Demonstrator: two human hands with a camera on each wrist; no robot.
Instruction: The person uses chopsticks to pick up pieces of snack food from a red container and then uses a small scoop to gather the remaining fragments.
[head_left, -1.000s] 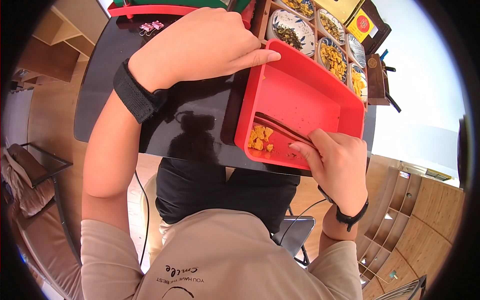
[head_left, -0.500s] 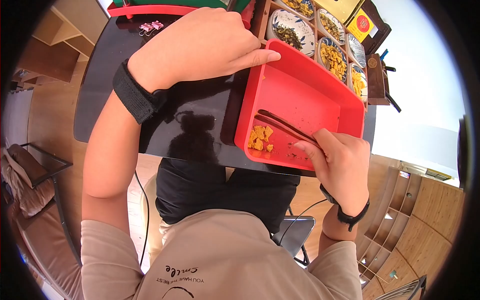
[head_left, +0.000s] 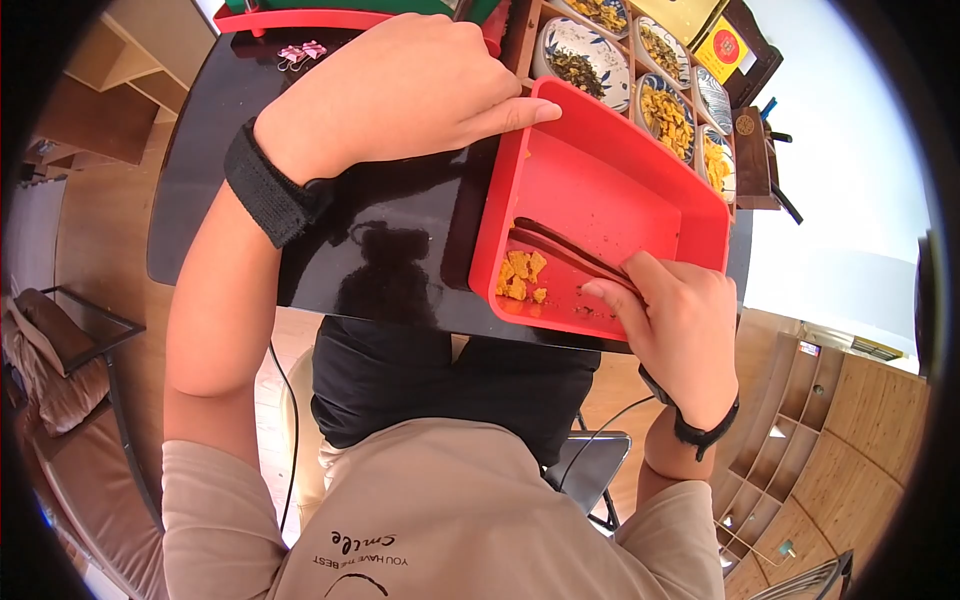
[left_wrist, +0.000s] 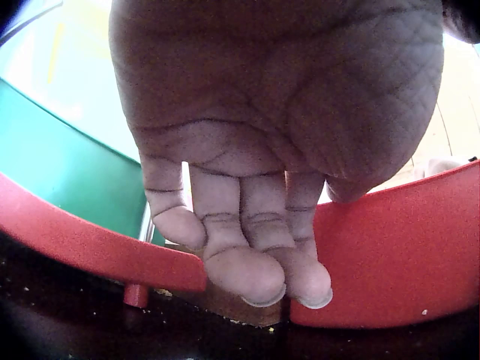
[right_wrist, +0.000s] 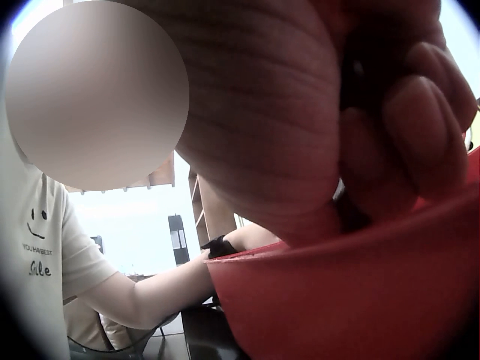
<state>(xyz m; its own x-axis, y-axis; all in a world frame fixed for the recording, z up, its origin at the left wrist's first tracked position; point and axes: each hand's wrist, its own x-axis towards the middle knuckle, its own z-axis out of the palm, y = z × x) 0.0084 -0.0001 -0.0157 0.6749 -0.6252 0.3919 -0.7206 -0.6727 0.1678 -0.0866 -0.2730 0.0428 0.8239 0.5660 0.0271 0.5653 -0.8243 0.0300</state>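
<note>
In the head view, the left hand (head_left: 400, 85) holds a corner of a red tray (head_left: 600, 195), its thumb on the rim. The left wrist view shows this hand's bent fingers (left_wrist: 244, 274) against the tray's wall (left_wrist: 390, 262). Over the tray's near side, the right hand (head_left: 690, 335) pinches dark, slender tongs (head_left: 575, 257). Their tips stand a little apart, above and left of several yellow chunks (head_left: 518, 274) in the near left corner. Dark crumbs lie on the tray floor. From the right wrist, the right hand (right_wrist: 262, 120) appears just over the rim; the tongs are hidden there.
Behind the tray, a wooden divided box holds patterned dishes (head_left: 585, 62) of yellow and dark green food. Pink clips (head_left: 302, 54) lie on the black table (head_left: 210, 200), near a red and green stand (head_left: 300, 20). A dark holder (head_left: 757, 150) stands at the right.
The tongs' tips, close together one second ago, spread apart and shifted slightly upward, then drew a little closer. The right hand moved slightly right. The left hand and tray stayed in place.
</note>
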